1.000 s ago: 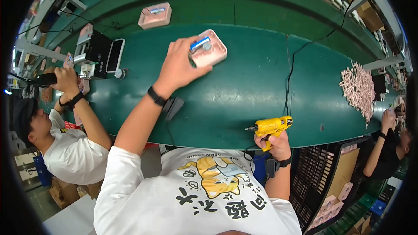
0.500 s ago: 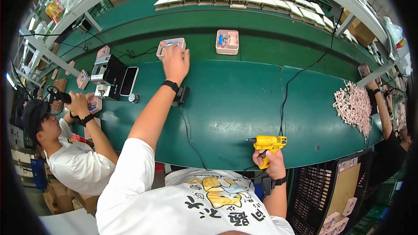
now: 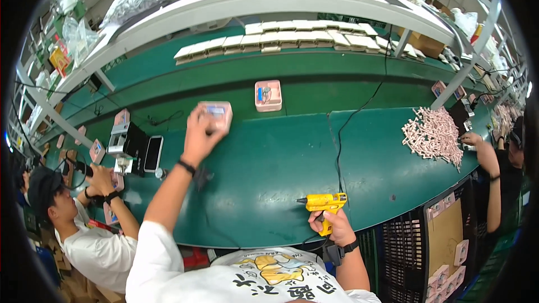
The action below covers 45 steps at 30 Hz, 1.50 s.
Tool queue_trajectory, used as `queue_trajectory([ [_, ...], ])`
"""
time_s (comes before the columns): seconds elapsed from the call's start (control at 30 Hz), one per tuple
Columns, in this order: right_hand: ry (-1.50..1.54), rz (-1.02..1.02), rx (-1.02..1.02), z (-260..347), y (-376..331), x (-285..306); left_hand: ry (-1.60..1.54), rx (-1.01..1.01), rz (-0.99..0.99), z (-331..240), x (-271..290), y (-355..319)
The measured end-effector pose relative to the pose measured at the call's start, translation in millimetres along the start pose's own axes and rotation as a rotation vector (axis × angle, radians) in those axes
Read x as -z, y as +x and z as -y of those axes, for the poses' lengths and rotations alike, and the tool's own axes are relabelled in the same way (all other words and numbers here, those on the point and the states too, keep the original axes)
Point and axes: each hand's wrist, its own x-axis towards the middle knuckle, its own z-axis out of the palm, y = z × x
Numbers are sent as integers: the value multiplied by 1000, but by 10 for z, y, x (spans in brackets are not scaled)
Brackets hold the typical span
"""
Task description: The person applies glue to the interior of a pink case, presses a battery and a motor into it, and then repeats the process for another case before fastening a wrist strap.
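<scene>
My left hand [image 3: 203, 133] grips a small pink plastic box [image 3: 223, 113] by its near left side, at the far edge of the green worktable [image 3: 264, 168]. Some blue and white parts show inside, smeared by motion. My right hand [image 3: 330, 226] is wrapped round the handle of a yellow hot glue gun [image 3: 325, 202] near the table's front edge, its dark nozzle pointing left. A second pink box [image 3: 268, 96], holding a blue part and wires, sits beyond on the green belt, apart from both hands.
A pile of pink rod-like pieces [image 3: 435, 137] lies at right. At left stand a black machine [image 3: 128, 145] and a phone [image 3: 153, 154]; a co-worker [image 3: 84, 219] holds a dark tool. White flat units [image 3: 292, 39] line the back. A black cable [image 3: 340, 160] crosses the table.
My left hand has taken hold of the pink box and lifted it off the belt toward me. The view has shifted upward; my right hand still holds the glue gun.
</scene>
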Motion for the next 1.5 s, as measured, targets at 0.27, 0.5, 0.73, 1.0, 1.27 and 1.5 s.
queue_trajectory([
  [0.27, 1, 61, -61, 32, 51, -74, -45, -249, 288, -1375, 477, -917],
  [0.5, -46, 29, -74, 17, 110, -88, -107, -605, 89, -2155, 760, 360],
  [0.73, -56, -9, -21, -5, 86, -108, 87, -797, -359, -2953, 487, 2556],
  [1.0, -45, -2, -3, -29, 39, -82, 378, -747, -424, -2791, 172, 3258],
  [1.27, -87, 29, -69, 21, 104, -95, 376, -729, -355, -2810, 346, 3268],
  [1.5, -90, -9, -41, -7, 135, -83, 314, -765, -377, -2908, 290, 3304],
])
